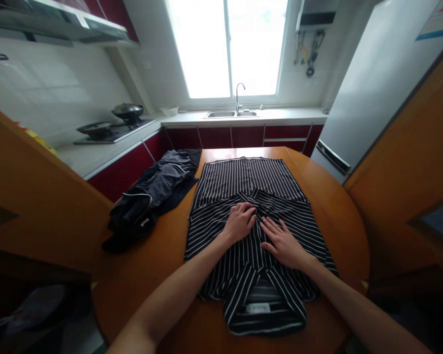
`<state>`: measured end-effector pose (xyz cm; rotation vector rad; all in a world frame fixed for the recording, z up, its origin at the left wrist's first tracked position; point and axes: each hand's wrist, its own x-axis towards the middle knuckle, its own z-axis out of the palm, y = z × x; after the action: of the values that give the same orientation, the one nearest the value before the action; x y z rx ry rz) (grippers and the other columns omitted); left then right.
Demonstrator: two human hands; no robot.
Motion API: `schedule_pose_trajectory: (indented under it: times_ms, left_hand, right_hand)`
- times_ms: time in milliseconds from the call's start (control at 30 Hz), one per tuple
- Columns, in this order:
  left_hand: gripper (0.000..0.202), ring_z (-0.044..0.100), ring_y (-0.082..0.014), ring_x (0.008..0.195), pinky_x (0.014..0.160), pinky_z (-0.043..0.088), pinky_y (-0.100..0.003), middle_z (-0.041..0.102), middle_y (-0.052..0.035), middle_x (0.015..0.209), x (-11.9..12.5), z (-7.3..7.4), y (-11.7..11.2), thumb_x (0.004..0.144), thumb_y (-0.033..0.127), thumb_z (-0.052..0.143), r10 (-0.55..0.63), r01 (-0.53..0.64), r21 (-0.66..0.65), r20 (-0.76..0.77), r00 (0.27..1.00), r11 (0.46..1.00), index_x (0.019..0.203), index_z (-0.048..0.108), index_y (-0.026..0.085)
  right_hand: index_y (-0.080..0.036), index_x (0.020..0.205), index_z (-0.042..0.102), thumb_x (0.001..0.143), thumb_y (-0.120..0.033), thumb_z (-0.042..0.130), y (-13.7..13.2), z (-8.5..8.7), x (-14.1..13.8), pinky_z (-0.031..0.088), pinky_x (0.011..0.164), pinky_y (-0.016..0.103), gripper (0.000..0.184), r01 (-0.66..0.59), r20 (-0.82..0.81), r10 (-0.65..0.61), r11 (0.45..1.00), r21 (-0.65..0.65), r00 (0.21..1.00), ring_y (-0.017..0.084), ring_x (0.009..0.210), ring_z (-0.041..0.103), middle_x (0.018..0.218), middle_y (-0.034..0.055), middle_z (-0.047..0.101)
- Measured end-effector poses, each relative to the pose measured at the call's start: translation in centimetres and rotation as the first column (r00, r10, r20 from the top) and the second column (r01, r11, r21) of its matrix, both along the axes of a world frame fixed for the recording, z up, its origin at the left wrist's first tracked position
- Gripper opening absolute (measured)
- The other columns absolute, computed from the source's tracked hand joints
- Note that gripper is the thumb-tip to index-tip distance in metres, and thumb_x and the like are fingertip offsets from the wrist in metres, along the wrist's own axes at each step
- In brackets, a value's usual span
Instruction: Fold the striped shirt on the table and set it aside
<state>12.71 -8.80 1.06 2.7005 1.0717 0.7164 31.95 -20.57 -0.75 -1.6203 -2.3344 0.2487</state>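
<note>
A black shirt with white stripes [249,179] lies spread on the wooden table, its collar toward me and its hem toward the window. Both sleeves are folded inward across the body, and their ends meet near the middle. My left hand [239,222] rests there with bent fingers closed on the cloth by the sleeve ends; its thumb is partly hidden. Just right of it, my right hand [286,243] lies flat on the shirt, fingers stretched out and slightly apart. A pale label [258,308] shows inside the open collar.
Dark clothes [158,184] lie in a heap at the left of the round wooden table [345,228]. Beyond are a counter with a sink [221,114], a stove [114,133] with two pans, and a fridge [358,88] at right. Wooden panels flank the table.
</note>
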Motion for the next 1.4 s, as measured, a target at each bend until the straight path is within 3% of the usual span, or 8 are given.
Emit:
schedule_pose_trajectory:
  times_ms: [233, 433, 600, 833, 1000, 1100, 1200, 1400]
  left_hand:
    - [0.049, 0.022, -0.03, 0.153, 0.12, 0.021, -0.06, 0.03, -0.0061, 0.164, -0.2, -1.4, 0.7, 0.104, 0.039, 0.037, -0.033, 0.021, -0.072, -0.178, 0.983, 0.997, 0.151, 0.043, 0.028]
    - [0.052, 0.028, -0.0241, 0.151, 0.122, 0.024, -0.052, 0.037, -0.0078, 0.161, -0.3, -0.7, 1.0, 0.102, 0.024, 0.033, -0.004, -0.008, -0.116, -0.103, 0.995, 0.993, 0.153, 0.04, 0.022]
    - [0.05, 0.025, -0.0292, 0.152, 0.122, 0.019, -0.057, 0.038, -0.0073, 0.16, -1.6, -0.6, 2.3, 0.105, 0.04, 0.031, 0.158, -0.169, -0.052, -0.17, 0.973, 0.984, 0.15, 0.046, 0.024]
    - [0.061, 0.018, -0.0335, 0.153, 0.122, 0.012, -0.06, 0.027, -0.0087, 0.165, -3.9, -1.2, 5.0, 0.104, 0.056, 0.023, 0.26, -0.302, -0.093, -0.314, 0.913, 0.949, 0.155, 0.039, 0.026]
    - [0.059, 0.014, -0.0356, 0.153, 0.119, 0.015, -0.062, 0.022, -0.0132, 0.166, -5.7, 1.4, 6.5, 0.106, 0.052, 0.023, 0.22, -0.309, -0.326, -0.284, 0.933, 0.893, 0.156, 0.036, 0.023]
    - [0.058, 0.01, -0.0322, 0.155, 0.121, 0.013, -0.059, 0.016, -0.01, 0.168, -5.9, 3.3, 4.6, 0.106, 0.052, 0.027, 0.033, -0.1, -0.357, -0.19, 0.981, 0.929, 0.157, 0.032, 0.026]
    - [0.054, 0.011, -0.0271, 0.155, 0.124, 0.009, -0.055, 0.022, -0.0048, 0.167, -6.2, 3.5, 0.8, 0.106, 0.05, 0.031, -0.176, 0.118, -0.283, -0.19, 0.966, 0.952, 0.157, 0.033, 0.03]
    - [0.059, 0.01, -0.0244, 0.155, 0.125, 0.011, -0.051, 0.02, -0.0033, 0.167, -9.8, 1.2, -5.0, 0.105, 0.049, 0.038, -0.219, 0.17, -0.173, -0.328, 0.919, 0.97, 0.159, 0.026, 0.03]
  right_hand:
    - [-0.019, 0.156, 0.036, 0.103, -0.033, 0.03, 3.7, 2.2, -0.6, 0.018, 0.123, 0.053, 0.055, 0.101, -0.117, -0.09, 0.99, 0.095, 0.989, 0.024, 0.153, 0.02, 0.163, 0.0086, 0.031]
    - [-0.013, 0.158, 0.031, 0.101, -0.027, 0.029, 8.7, 1.3, -1.7, 0.016, 0.123, 0.052, 0.059, 0.094, -0.013, -0.094, 0.994, 0.05, 0.996, 0.024, 0.154, 0.017, 0.165, 0.0111, 0.026]
    - [-0.01, 0.159, 0.026, 0.103, -0.042, 0.029, 8.9, -0.4, -1.7, 0.015, 0.123, 0.053, 0.064, 0.137, 0.053, -0.137, 0.99, 0.018, 0.989, 0.025, 0.154, 0.015, 0.165, 0.0121, 0.023]
    - [-0.013, 0.16, 0.024, 0.103, -0.048, 0.025, 8.8, -0.3, -1.6, 0.015, 0.123, 0.053, 0.066, 0.145, 0.09, -0.145, 0.989, 0.009, 0.985, 0.024, 0.155, 0.015, 0.166, 0.0095, 0.021]
    - [-0.015, 0.161, 0.023, 0.103, -0.047, 0.026, 8.8, -0.4, -1.5, 0.016, 0.123, 0.053, 0.066, 0.141, 0.082, -0.142, 0.99, 0.019, 0.986, 0.025, 0.154, 0.016, 0.166, 0.0103, 0.023]
    - [-0.015, 0.16, 0.023, 0.103, -0.047, 0.026, 9.0, -0.8, -1.4, 0.015, 0.123, 0.054, 0.066, 0.136, 0.083, -0.137, 0.99, 0.026, 0.987, 0.025, 0.154, 0.016, 0.166, 0.0106, 0.023]
    - [-0.015, 0.16, 0.023, 0.103, -0.047, 0.026, 9.1, -1.1, -1.3, 0.016, 0.123, 0.055, 0.066, 0.14, 0.083, -0.143, 0.99, 0.032, 0.986, 0.025, 0.154, 0.016, 0.166, 0.0107, 0.023]
    - [-0.014, 0.16, 0.025, 0.102, -0.048, 0.027, 9.2, -1.1, -1.2, 0.016, 0.123, 0.054, 0.066, 0.147, 0.08, -0.15, 0.988, 0.038, 0.985, 0.025, 0.154, 0.017, 0.165, 0.0103, 0.025]
